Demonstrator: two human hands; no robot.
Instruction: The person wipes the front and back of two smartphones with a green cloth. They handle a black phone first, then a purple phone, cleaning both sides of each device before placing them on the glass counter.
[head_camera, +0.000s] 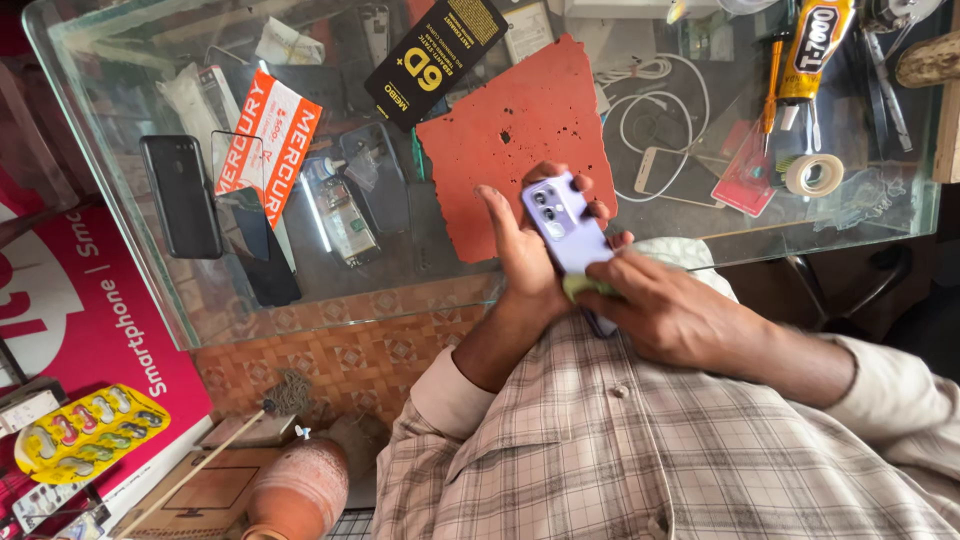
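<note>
Left hand (525, 250) grip: closed around lilac smartphone (568, 232), camera side up | right hand (670, 310) grip: fingers pinching green cloth (585, 287) against phone's lower back | phone held above glass bench (400, 270) edge, near red mat (520, 140)

I log the phone (570, 232) as pale lilac with a black camera cluster, and the cloth (588, 287) against it as light green. I note a red-orange mat (520, 140), a black phone (181, 196), a white tape roll (813, 174), a tan and grey checked shirt (640, 440), a terracotta pot (300, 490) and a yellow blister card (90, 432).
</note>
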